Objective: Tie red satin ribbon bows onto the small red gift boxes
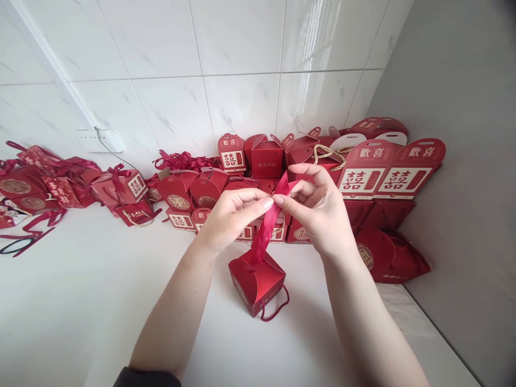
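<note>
Both hands pinch red ribbon (268,223) rising steeply from box (258,285).

Probably a home corner: tiled wall (242,64), white counter (80,301), wall socket (99,141).

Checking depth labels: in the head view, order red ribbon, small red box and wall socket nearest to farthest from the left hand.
1. red ribbon, pinched by the left hand.
2. small red box, just below.
3. wall socket, far left on the wall.
</note>
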Available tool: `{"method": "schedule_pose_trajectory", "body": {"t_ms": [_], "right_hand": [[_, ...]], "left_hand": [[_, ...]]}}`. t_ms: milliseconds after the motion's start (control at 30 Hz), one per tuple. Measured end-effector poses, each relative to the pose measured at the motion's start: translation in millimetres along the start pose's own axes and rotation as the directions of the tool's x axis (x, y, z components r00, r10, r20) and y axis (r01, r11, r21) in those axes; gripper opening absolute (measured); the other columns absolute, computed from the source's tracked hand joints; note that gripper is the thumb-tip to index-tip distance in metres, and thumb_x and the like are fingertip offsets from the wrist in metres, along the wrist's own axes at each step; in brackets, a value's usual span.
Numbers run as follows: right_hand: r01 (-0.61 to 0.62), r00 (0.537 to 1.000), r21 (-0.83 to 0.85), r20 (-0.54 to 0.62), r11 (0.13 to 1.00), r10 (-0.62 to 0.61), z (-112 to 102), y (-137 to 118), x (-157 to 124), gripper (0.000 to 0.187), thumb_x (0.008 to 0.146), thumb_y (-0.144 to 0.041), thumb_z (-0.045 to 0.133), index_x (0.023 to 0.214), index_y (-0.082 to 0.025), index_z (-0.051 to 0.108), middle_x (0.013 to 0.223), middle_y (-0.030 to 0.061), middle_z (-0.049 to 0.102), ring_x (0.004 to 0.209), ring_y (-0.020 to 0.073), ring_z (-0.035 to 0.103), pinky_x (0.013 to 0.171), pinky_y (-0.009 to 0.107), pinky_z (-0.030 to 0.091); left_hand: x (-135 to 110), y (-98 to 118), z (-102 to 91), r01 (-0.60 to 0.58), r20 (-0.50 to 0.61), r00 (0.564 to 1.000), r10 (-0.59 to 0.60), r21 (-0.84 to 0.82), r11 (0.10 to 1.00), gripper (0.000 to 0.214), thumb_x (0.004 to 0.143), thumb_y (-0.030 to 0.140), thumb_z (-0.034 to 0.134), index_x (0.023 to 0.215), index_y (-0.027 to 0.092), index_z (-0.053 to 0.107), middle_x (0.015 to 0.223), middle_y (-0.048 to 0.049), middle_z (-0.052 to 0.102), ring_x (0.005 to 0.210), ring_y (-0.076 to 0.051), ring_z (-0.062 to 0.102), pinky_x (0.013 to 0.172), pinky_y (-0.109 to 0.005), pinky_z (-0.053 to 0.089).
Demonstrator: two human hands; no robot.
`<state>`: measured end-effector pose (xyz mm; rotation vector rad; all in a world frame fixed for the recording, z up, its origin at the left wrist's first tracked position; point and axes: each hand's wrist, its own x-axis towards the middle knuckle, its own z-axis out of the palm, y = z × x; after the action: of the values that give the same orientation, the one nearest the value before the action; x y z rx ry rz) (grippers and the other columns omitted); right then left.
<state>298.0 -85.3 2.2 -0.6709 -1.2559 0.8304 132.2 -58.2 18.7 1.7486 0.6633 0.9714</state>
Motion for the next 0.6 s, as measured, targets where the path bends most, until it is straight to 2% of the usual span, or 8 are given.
{"method": "schedule_pose_trajectory", "body": {"t_ms": [167, 400, 533, 600], "right_hand": [[-0.018, 1.0, 0.019, 0.021, 1.0, 0.018, 0.0, -1.8, -0.6, 0.042, 0.075, -0.032, 0.08, 0.108, -0.027, 0.053, 0.071, -0.0046, 0.062, 0.06, 0.0142, 0.062, 0.061, 0.03, 0.057], [-0.024, 0.999, 0.004, 0.032, 1.0, 0.024, -1.9, -2.5, -1.5, 0.032, 0.08, -0.035, 0.076, 0.103, -0.026, 0.056, 0.075, -0.0023, 0.069, 0.065, 0.0151, 0.066, 0.067, 0.031, 0.057], [-0.034, 0.997, -0.075, 0.069, 0.997, 0.039, -2.7, 0.9, -0.6, 0.022, 0.08, -0.039, 0.075, 0.078, -0.022, 0.062, 0.069, -0.0008, 0.068, 0.062, 0.0148, 0.064, 0.062, 0.029, 0.054], [-0.014, 0.998, -0.116, 0.053, 0.993, 0.02, -3.3, 1.5, -0.7, 0.025, 0.081, -0.038, 0.074, 0.07, -0.021, 0.06, 0.068, -0.0002, 0.066, 0.063, 0.0154, 0.063, 0.061, 0.029, 0.052]], "left_hand": [[0.5, -1.0, 1.7, 0.029, -0.071, 0.997, -0.023, 0.077, 0.997, 0.023, 0.082, 0.04, 0.07, 0.087, 0.017, 0.073, 0.072, -0.0036, 0.072, 0.068, -0.018, 0.069, 0.065, -0.029, 0.054], [1.0, -1.9, 1.3, -0.005, -0.136, 0.991, 0.018, 0.099, 0.995, 0.022, 0.08, 0.038, 0.072, 0.085, 0.017, 0.073, 0.07, -0.0033, 0.073, 0.068, -0.02, 0.07, 0.067, -0.032, 0.056], [1.6, -1.8, 2.0, -0.01, -0.138, 0.99, 0.026, 0.118, 0.993, 0.021, 0.08, 0.038, 0.072, 0.084, 0.017, 0.072, 0.072, -0.0032, 0.073, 0.071, -0.019, 0.07, 0.068, -0.031, 0.056], [1.1, -0.6, 0.6, 0.036, -0.049, 0.998, -0.033, 0.073, 0.997, 0.022, 0.081, 0.038, 0.072, 0.086, 0.017, 0.072, 0.076, -0.0046, 0.075, 0.072, -0.02, 0.071, 0.07, -0.031, 0.058]]}}
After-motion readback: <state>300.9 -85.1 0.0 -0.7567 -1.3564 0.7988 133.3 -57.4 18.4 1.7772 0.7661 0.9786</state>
